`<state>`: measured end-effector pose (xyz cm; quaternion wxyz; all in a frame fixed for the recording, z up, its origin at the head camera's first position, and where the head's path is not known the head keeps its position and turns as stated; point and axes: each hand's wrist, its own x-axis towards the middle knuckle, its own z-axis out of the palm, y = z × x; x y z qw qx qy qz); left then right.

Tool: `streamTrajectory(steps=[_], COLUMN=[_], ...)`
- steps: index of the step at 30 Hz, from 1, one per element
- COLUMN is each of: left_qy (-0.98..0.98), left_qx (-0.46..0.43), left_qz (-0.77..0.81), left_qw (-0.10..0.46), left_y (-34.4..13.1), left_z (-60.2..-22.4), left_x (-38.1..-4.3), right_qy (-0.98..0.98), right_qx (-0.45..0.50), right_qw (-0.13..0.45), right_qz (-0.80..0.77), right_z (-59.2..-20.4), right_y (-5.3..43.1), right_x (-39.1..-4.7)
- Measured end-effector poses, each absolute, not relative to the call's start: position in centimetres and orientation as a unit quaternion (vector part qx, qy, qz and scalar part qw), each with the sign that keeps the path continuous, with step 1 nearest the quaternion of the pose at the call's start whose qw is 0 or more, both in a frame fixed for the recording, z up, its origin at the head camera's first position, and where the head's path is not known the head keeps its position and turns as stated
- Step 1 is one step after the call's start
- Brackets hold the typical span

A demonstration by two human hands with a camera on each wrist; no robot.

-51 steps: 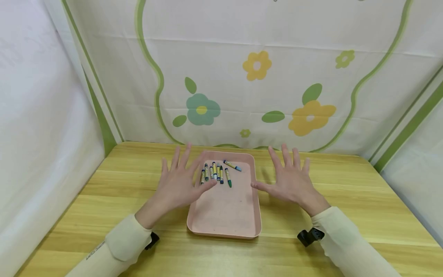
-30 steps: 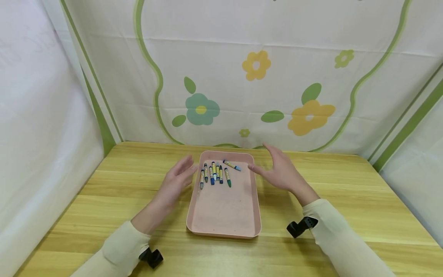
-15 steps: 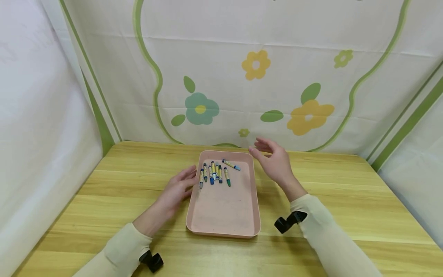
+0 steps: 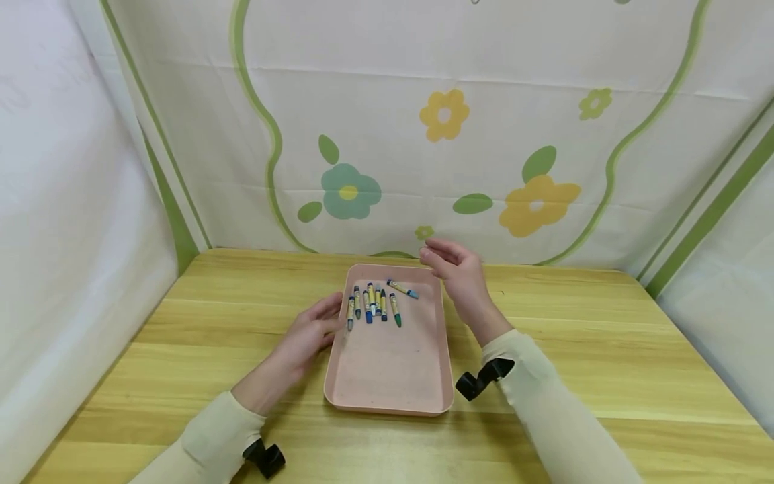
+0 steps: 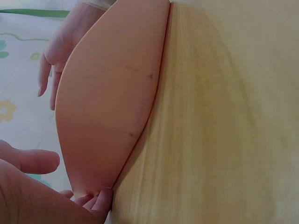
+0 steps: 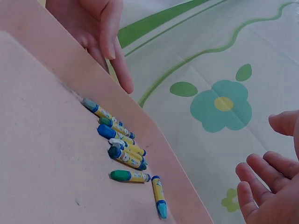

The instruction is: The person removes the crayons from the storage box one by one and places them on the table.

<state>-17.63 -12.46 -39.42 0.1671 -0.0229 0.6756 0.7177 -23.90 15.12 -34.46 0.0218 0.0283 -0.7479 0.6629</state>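
Note:
A pink tray (image 4: pixel 393 376) lies on the wooden table with several crayons (image 4: pixel 383 306) in its far half, yellow-wrapped with blue bands. In the right wrist view their tips show greens, blues, white and grey; one crayon (image 6: pixel 159 197) lies at an angle to the others. My left hand (image 4: pixel 308 333) is at the tray's left side. In the left wrist view its fingertips (image 5: pixel 100 203) touch the outer wall, with the thumb (image 5: pixel 37 161) raised apart. My right hand (image 4: pixel 459 275) hovers at the far right corner of the tray, fingers loosely bent and holding nothing.
A white curtain (image 4: pixel 387 134) printed with flowers hangs behind the table's far edge, and white side panels (image 4: pixel 72 202) stand left and right. Wooden tabletop (image 4: pixel 574 349) stretches out on both sides of the tray. Each wrist carries a black strap mount (image 4: pixel 264 458).
Both hands were spread wide over the tray's sides. My left hand has come down against the left wall; my right has moved left and away from me to the far right corner, its fingers bending.

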Motion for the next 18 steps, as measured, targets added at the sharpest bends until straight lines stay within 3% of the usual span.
streamTrajectory(steps=[18], left_qy=[0.677], left_qx=[-0.018], left_qz=[0.718], left_qw=[0.163], left_y=[-12.5], left_z=[-39.8], left_x=[-17.7], right_qy=[-0.701], right_qx=[0.006], right_qw=[0.012], right_qz=[0.713], right_z=[-35.6], right_y=[12.4], right_x=[-24.9])
